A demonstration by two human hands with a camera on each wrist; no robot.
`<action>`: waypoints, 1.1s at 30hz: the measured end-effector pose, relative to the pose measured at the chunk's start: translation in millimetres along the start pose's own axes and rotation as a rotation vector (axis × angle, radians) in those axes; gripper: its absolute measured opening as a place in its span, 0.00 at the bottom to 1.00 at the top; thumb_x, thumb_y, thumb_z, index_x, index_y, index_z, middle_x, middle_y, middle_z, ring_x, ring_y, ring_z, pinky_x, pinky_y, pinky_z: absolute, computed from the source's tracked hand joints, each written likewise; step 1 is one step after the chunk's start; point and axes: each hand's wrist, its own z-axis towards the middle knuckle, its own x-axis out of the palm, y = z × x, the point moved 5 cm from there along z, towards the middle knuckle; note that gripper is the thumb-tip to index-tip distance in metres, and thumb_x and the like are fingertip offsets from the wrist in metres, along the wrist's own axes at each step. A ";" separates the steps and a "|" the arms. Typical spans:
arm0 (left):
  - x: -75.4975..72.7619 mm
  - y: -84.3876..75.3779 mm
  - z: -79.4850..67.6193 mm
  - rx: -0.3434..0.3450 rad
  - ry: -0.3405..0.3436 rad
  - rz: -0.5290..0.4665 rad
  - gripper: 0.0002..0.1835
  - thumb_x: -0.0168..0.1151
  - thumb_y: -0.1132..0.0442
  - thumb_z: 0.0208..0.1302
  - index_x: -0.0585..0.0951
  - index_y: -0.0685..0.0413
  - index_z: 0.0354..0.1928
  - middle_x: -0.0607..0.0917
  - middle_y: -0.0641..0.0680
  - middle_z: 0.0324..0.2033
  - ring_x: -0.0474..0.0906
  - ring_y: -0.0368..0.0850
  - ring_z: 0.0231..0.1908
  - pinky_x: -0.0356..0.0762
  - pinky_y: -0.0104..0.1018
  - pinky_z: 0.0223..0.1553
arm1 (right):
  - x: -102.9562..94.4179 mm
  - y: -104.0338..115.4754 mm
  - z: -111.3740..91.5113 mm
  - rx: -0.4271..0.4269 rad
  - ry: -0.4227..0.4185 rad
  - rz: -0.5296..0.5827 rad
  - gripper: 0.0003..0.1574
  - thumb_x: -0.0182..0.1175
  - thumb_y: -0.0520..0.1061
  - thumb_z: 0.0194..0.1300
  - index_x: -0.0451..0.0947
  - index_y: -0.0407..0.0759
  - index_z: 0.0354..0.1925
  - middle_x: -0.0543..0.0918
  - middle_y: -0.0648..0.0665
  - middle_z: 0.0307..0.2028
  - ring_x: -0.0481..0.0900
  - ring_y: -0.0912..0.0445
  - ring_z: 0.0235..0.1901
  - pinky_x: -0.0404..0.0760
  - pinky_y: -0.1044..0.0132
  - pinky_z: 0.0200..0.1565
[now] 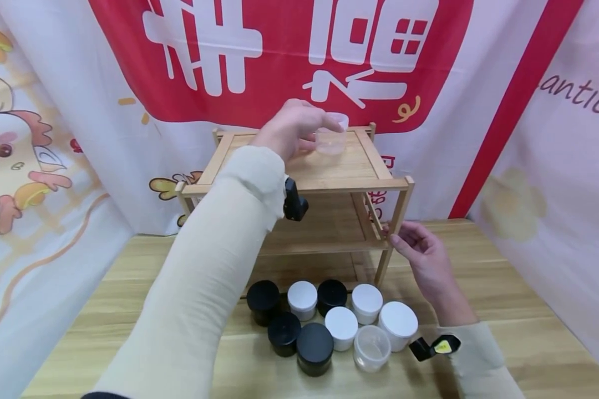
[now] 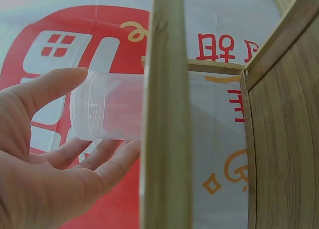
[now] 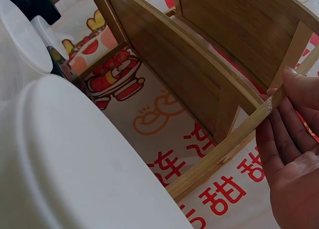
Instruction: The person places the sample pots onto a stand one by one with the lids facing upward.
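A clear plastic jar [image 1: 331, 144] is at the back right of the top shelf of a wooden rack [image 1: 346, 169]. My left hand [image 1: 294, 126] holds this jar, thumb at one side of its rim and fingers round the other. In the left wrist view, a wooden post covers the far end of the clear jar [image 2: 117, 104]. Lower down, my right hand [image 1: 426, 255] pinches the rack's front right leg between thumb and fingers. The right wrist view shows the right hand's thumb [image 3: 301, 89] lying against that wooden leg [image 3: 239, 139].
Several jars stand on the wooden table [image 1: 484, 277] before the rack: black-lidded ones [image 1: 315, 344], white-lidded ones [image 1: 398, 320] and another clear jar [image 1: 372, 344]. A printed cloth [image 1: 279, 100] hangs behind the rack, with more cloth at both sides.
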 end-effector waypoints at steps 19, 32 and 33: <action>22.7 -7.4 14.5 -0.042 0.013 -0.037 0.40 0.76 0.58 0.66 0.69 0.38 0.77 0.72 0.46 0.73 0.69 0.45 0.71 0.82 0.36 0.68 | 0.0 -4.0 -4.9 0.037 -0.026 -0.023 0.12 0.64 0.37 0.77 0.83 0.42 0.56 0.91 0.58 0.53 0.87 0.60 0.54 0.84 0.71 0.59; 26.3 -13.4 14.3 -0.040 -0.076 -0.072 0.35 0.75 0.59 0.67 0.74 0.44 0.74 0.75 0.45 0.71 0.70 0.44 0.68 0.85 0.38 0.64 | -2.3 -3.2 -3.9 0.044 -0.023 -0.034 0.12 0.64 0.38 0.78 0.83 0.44 0.56 0.91 0.51 0.53 0.85 0.59 0.54 0.83 0.70 0.59; 25.3 -13.5 14.2 -0.039 -0.085 -0.077 0.34 0.75 0.59 0.66 0.75 0.43 0.73 0.76 0.45 0.70 0.71 0.44 0.67 0.85 0.37 0.63 | -2.1 -2.5 -3.5 0.046 -0.026 -0.036 0.11 0.64 0.38 0.78 0.83 0.45 0.56 0.91 0.51 0.53 0.85 0.59 0.54 0.83 0.70 0.59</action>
